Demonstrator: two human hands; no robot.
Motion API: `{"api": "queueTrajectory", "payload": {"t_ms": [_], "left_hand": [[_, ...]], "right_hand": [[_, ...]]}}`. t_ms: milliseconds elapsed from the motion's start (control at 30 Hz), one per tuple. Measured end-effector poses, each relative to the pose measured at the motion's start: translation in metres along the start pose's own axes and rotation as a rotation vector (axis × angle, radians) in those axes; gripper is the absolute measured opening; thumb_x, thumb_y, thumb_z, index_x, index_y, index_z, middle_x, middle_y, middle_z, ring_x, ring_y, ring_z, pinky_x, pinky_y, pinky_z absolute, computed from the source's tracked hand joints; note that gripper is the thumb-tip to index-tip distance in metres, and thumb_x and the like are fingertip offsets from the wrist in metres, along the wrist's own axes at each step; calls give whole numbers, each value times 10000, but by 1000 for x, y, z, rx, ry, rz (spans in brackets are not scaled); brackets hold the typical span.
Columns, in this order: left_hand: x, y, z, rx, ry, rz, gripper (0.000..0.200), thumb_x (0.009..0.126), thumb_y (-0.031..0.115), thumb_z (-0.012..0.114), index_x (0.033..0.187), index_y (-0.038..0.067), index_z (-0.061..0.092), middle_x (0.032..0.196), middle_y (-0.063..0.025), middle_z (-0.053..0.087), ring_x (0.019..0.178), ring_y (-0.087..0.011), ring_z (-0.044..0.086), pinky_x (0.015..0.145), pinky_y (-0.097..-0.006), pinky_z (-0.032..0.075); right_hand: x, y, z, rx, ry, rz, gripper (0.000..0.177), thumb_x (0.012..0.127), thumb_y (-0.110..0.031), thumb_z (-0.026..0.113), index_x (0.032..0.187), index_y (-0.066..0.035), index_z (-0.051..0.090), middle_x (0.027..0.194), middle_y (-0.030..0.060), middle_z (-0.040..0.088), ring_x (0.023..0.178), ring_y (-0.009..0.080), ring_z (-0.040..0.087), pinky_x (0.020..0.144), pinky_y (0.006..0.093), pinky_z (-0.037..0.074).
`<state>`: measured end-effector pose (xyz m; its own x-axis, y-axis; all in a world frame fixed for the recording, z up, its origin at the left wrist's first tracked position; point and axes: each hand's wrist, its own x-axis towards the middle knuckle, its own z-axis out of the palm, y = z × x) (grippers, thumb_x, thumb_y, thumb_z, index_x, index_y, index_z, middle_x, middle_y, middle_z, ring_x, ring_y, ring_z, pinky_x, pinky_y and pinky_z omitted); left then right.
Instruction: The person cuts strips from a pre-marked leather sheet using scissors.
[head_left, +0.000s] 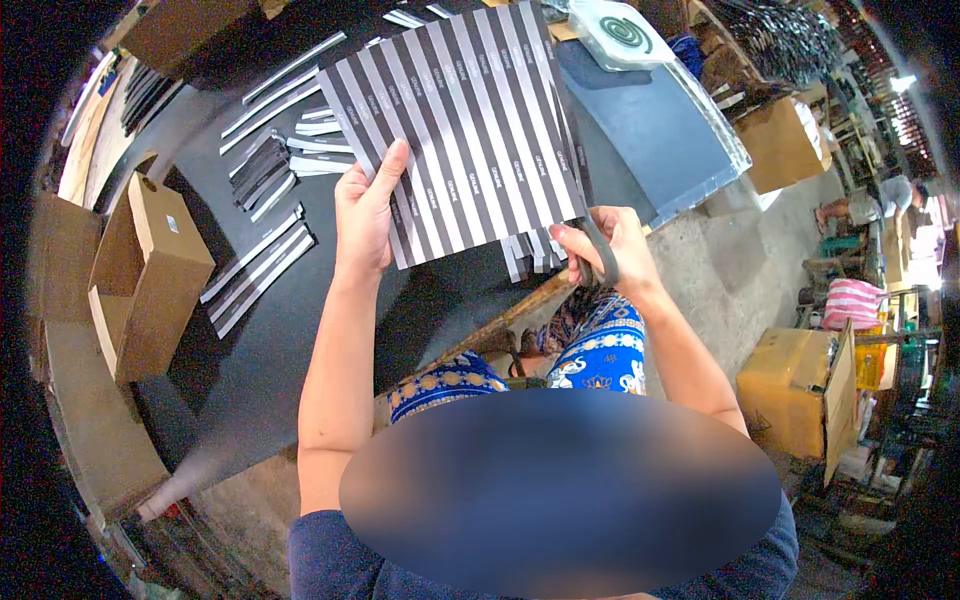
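While the left grip (pixel 362 222) pinches a striped sheet (pixel 460 140) by its lower left edge, thumb flat on the upper face and the other fingers curled out of sight beneath, the right grip (pixel 622 240) is closed around the dark handles of a pair of scissors (pixel 604 252) at the sheet's lower right corner. The sheet is held up at a tilt in the upper centre of the frame, above the dark desk (pixel 270 370), and its black and pale bands carry small repeated lettering (the word reads GENUINE). How far the blades stand apart cannot be told, since they mostly merge with the sheet's right edge. Left of the sheet, loose strips (pixel 265 288) in black and white lie in several groups on the desk, and the ends of a few short strips (pixel 515 258) show just under its lower edge. An open carton (pixel 165 285) with a small label sits at the left of the frame. Toward the upper right, a blue-grey panel (pixel 660 130) lies near a pale container (pixel 590 20) bearing a green coil (pixel 627 32). Farther right, a large brown box (pixel 785 385) stands on the concrete floor (pixel 710 280), with a pink-and-white striped bag (pixel 853 303) above it in the frame.
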<state>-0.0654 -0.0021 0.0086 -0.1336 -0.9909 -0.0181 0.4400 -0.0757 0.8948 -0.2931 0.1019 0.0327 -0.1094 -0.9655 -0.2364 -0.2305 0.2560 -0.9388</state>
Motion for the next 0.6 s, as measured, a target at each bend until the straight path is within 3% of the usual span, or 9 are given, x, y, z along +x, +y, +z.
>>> {"api": "queueTrajectory", "payload": {"t_ms": [533, 600], "left_hand": [[-2, 5, 2, -75, 31, 4, 197, 838, 177, 598, 925, 0, 588, 840, -70, 632, 681, -96, 604, 589, -219, 503], [-2, 6, 1, -64, 27, -6, 197, 839, 177, 597, 925, 0, 588, 839, -69, 631, 679, -95, 603, 591, -218, 503]], "right_hand": [[3, -10, 2, -28, 21, -5, 351, 751, -286, 673, 599, 13, 570, 492, 27, 514, 398, 86, 498, 358, 229, 395], [2, -13, 2, -24, 2, 40, 278, 787, -223, 642, 703, 29, 561, 513, 26, 503, 404, 83, 473, 383, 215, 384]]}}
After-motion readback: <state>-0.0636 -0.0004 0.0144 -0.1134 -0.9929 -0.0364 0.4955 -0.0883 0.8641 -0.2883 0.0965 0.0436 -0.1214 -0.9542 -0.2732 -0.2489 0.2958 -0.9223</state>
